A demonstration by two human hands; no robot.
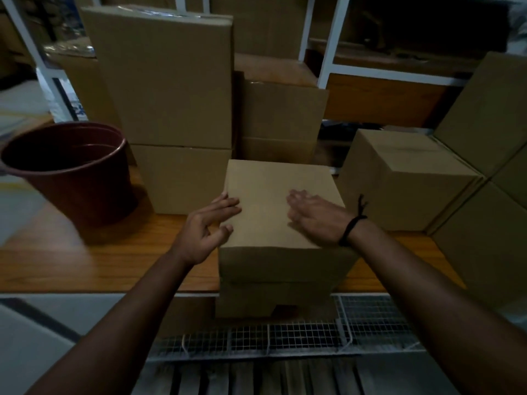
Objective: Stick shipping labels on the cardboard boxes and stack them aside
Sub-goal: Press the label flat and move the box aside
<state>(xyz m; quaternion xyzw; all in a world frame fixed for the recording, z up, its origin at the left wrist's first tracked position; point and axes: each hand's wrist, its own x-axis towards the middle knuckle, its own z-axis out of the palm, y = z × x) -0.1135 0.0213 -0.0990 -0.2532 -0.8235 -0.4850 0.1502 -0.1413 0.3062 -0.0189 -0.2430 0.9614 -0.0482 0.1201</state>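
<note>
Head view shows you the cardboard box (282, 206) at the near edge of the desk (94, 263), sitting on top of another box (271, 297) that overhangs the desk's front. Its top is plain brown; no label can be made out on it in this dim light. Your left hand (205, 232) is at the box's left top edge, fingers (228, 202) spread and loosely curled, the tips touching the top face and the thumb near the left corner, not clamped on anything. Your right hand (316, 218) lies palm down on the top toward the right side, fingers extended and slightly blurred, gripping nothing; a dark cord bracelet (352, 223) circles that wrist.

Behind the box stands a tall stack of boxes (171, 109), with a smaller stack (281, 118) just to its right. To the right a single closed box (405, 178) rests on the desk, and more boxes (490, 166) are piled beside it at the frame's edge. On the left of the desk a dark red plastic bucket (71, 172) stands upright. Below the desk's front edge runs a white wire mesh rack (313, 334).
</note>
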